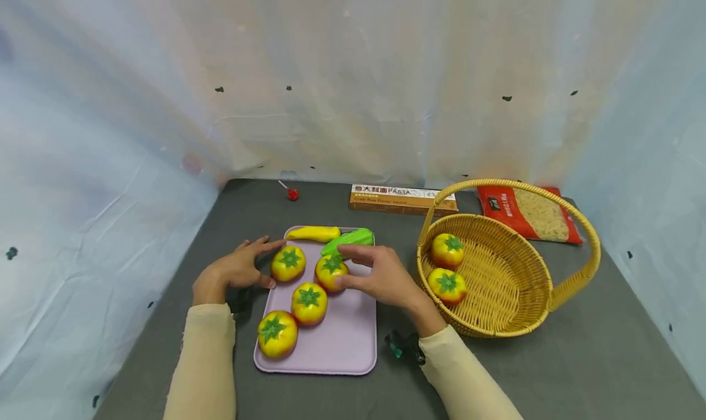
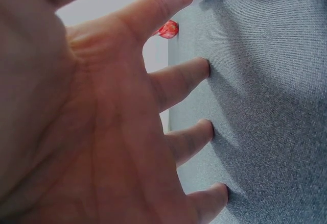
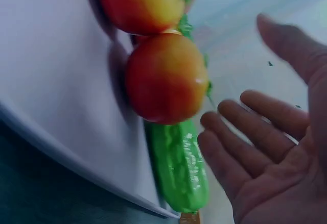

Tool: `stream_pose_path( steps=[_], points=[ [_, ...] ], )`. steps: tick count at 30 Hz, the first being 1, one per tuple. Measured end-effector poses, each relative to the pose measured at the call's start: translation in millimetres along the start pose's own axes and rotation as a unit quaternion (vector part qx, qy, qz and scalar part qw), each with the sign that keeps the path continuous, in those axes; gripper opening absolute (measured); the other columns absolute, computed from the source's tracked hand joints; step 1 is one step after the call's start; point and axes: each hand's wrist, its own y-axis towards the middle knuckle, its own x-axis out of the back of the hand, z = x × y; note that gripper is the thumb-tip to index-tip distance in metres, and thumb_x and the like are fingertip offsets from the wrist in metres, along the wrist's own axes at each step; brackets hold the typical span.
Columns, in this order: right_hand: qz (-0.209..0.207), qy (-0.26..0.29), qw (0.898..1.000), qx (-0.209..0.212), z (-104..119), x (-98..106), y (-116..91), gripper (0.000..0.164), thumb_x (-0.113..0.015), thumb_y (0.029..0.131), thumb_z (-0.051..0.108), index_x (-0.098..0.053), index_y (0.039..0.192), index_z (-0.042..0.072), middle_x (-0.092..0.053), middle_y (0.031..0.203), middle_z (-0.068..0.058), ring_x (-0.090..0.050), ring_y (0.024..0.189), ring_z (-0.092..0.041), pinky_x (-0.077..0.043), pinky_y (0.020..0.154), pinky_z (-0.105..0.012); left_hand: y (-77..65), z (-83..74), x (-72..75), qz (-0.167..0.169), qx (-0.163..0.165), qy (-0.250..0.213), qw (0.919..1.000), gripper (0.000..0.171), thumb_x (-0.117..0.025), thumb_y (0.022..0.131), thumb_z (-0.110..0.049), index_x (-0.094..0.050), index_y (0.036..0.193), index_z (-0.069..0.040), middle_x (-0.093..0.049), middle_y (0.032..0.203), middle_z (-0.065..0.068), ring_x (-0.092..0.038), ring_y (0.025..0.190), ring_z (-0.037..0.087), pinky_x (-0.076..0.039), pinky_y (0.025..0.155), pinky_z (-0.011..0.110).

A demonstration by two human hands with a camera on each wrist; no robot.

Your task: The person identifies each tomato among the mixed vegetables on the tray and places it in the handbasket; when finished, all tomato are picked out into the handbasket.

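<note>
Your right hand (image 1: 386,278): fingers parted, released, beside one glossy, green-topped yellow-red tomato (image 1: 325,274), lying on the flat lilac rectangular tray (image 1: 344,349) near a bumpy green cucumber (image 1: 353,238). Your left hand (image 1: 236,268): fingers spread, released, at the tray's left rim.

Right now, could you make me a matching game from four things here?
Column one:
1. Pale purple rectangular tray
2. Ridged green cucumber-shaped vegetable
3. Woven golden wicker basket
4. Red lollipop with white stick

Column two:
A. Holds two round yellow-red fruits
B. Lies beyond the tray
C. Carries four such fruits
D. Rests at the tray's far right corner

Pairs: 1-C, 2-D, 3-A, 4-B
</note>
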Motion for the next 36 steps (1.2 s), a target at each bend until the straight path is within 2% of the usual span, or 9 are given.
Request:
stream_pose_path(
  steps=[4, 10, 13, 19, 26, 31, 36],
  points=[
    [-0.005, -0.05, 0.999, -0.012, -2.6, -7.8, 3.3, 0.06, -0.081, 0.082, 0.046, -0.067, 0.133, 0.017, -0.069, 0.131, 0.002, -0.069, 0.116, -0.025, -0.055, 0.098, -0.033, -1.6, 0.7, 0.5, -0.002, 0.002, -0.004, 1.0, 0.096, -0.086, 0.077, -0.035, -0.034, 0.157, -0.036, -0.01, 0.169, 0.016, 0.002, 0.151, 0.053, -0.01, 0.104, 0.085],
    [-0.02, -0.075, 0.996, -0.046, -7.0, -20.3, 4.5, 0.055, -0.083, 0.082, 0.041, -0.069, 0.129, 0.018, -0.073, 0.121, 0.003, -0.072, 0.106, -0.016, -0.058, 0.09, -0.034, -4.0, -0.1, -0.2, -0.002, 0.004, -0.009, 1.0, 0.096, -0.086, 0.077, -0.035, -0.034, 0.157, -0.035, -0.01, 0.169, 0.016, 0.002, 0.15, 0.054, -0.01, 0.103, 0.086],
    [-0.027, -0.078, 0.994, -0.071, -8.9, -26.9, 4.6, 0.056, -0.083, 0.08, 0.045, -0.069, 0.128, 0.018, -0.074, 0.114, 0.003, -0.071, 0.099, -0.011, -0.059, 0.086, -0.032, -3.9, -0.9, -0.3, -0.001, 0.005, -0.011, 0.9999, 0.096, -0.086, 0.077, -0.034, -0.034, 0.157, -0.035, -0.01, 0.169, 0.017, 0.003, 0.15, 0.054, -0.009, 0.103, 0.086],
    [-0.036, -0.057, 0.993, -0.095, -9.6, -32.4, 4.9, 0.056, -0.082, 0.082, 0.043, -0.068, 0.129, 0.017, -0.074, 0.115, 0.002, -0.071, 0.098, -0.01, -0.058, 0.084, -0.028, -3.2, 0.0, 1.0, -0.001, 0.004, -0.008, 1.0, 0.095, -0.086, 0.078, -0.032, -0.033, 0.157, -0.035, -0.009, 0.169, 0.016, 0.003, 0.15, 0.054, -0.008, 0.103, 0.086],
    [-0.032, -0.028, 0.996, -0.082, -7.7, -30.5, 4.3, 0.051, -0.083, 0.082, 0.033, -0.068, 0.128, 0.016, -0.072, 0.12, 0.001, -0.072, 0.101, -0.012, -0.059, 0.086, -0.031, -2.8, 0.0, 0.9, 0.001, 0.0, -0.006, 1.0, 0.096, -0.086, 0.077, -0.034, -0.034, 0.157, -0.035, -0.009, 0.169, 0.017, 0.002, 0.15, 0.055, -0.009, 0.103, 0.086],
    [-0.027, 0.053, 0.997, -0.054, -2.3, -22.7, 3.4, 0.051, -0.082, 0.085, 0.026, -0.065, 0.132, 0.017, -0.067, 0.128, -0.001, -0.07, 0.11, -0.018, -0.058, 0.093, -0.04, -1.5, -1.7, 1.1, 0.002, -0.01, -0.004, 0.9999, 0.095, -0.086, 0.077, -0.034, -0.034, 0.157, -0.035, -0.01, 0.168, 0.017, 0.002, 0.15, 0.055, -0.01, 0.103, 0.086],
    [-0.028, 0.113, 0.993, -0.022, 13.4, -5.7, -4.3, 0.052, -0.08, 0.087, 0.027, -0.062, 0.135, 0.024, -0.063, 0.133, 0.003, -0.067, 0.116, -0.018, -0.056, 0.097, -0.039, -1.6, -0.7, 1.2, 0.002, -0.01, 0.001, 0.9999, 0.095, -0.086, 0.078, -0.035, -0.033, 0.157, -0.036, -0.01, 0.169, 0.017, 0.002, 0.15, 0.055, -0.011, 0.103, 0.086]
  ],
)
